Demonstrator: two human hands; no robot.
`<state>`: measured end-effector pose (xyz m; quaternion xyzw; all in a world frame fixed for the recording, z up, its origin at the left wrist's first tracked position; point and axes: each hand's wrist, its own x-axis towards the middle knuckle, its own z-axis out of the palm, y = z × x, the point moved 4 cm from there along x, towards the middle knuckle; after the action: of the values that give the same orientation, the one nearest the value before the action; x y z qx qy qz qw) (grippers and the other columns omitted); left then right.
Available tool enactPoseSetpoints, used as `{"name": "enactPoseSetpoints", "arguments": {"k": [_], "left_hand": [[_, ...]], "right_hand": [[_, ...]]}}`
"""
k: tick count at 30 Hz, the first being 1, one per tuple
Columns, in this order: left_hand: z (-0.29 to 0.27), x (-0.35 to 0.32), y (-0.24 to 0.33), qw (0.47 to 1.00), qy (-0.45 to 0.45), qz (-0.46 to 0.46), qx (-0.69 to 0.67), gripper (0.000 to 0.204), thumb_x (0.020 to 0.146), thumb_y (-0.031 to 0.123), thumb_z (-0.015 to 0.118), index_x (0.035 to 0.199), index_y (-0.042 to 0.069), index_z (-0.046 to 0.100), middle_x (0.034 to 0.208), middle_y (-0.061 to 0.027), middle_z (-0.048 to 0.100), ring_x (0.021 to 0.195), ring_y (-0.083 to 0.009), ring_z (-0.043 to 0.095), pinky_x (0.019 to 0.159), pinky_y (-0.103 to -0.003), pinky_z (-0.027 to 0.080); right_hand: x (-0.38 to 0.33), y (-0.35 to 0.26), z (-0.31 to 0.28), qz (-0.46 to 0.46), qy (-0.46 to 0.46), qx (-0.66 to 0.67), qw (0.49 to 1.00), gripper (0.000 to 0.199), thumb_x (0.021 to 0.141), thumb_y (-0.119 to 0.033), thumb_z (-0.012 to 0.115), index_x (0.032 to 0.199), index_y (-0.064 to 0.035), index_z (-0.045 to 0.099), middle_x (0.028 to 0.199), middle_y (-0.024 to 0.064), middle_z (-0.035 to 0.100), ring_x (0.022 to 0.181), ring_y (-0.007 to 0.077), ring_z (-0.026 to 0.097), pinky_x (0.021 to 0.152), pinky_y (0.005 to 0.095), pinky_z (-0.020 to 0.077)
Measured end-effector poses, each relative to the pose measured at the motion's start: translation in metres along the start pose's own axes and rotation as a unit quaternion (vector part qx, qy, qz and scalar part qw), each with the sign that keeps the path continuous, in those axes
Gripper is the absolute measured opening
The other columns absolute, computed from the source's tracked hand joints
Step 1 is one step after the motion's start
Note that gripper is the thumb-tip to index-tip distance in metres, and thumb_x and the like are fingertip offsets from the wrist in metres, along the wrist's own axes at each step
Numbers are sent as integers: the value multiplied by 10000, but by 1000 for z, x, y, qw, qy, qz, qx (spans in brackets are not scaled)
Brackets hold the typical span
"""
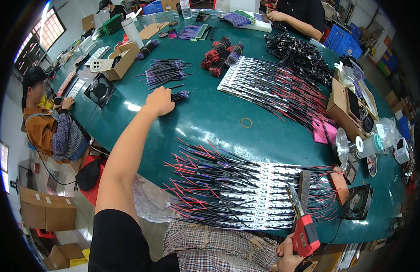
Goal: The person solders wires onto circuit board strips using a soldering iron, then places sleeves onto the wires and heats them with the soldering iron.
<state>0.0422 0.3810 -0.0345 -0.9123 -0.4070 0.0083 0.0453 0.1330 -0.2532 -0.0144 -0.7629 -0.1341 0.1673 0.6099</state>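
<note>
The left hand, arm outstretched over the green desk, closes on a small bundle of black wires lying beside it. The right hand, at the near edge, grips a red soldering iron above white strips with red-and-black leads.

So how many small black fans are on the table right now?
2. One fan sits at the far left edge, beside the open cardboard box. The other fan is at the near right edge. More may be hidden among the clutter on the right.
</note>
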Motion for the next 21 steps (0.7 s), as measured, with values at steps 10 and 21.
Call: {"name": "enactPoseSetpoints", "arguments": {"k": [10,21], "left_hand": [[-49,-42,7,781,306,-71,-540,223,961,133,624,1141,49,523,789,-60,647,623,-139,633,575,-293,501],[-23,-85,24,606,386,-71,-692,223,976,200,725,1058,18,623,878,-29,674,822,-126,680,774,-286,575]], "right_hand": [[5,-20,15,-2,1,55,998,130,973,17,615,1081,-4,545,719,23,528,521,84,478,483,248,416],[4,-18,19,60,-10,102,993,189,977,40,597,1151,17,527,722,44,524,524,108,461,485,280,422]]}}
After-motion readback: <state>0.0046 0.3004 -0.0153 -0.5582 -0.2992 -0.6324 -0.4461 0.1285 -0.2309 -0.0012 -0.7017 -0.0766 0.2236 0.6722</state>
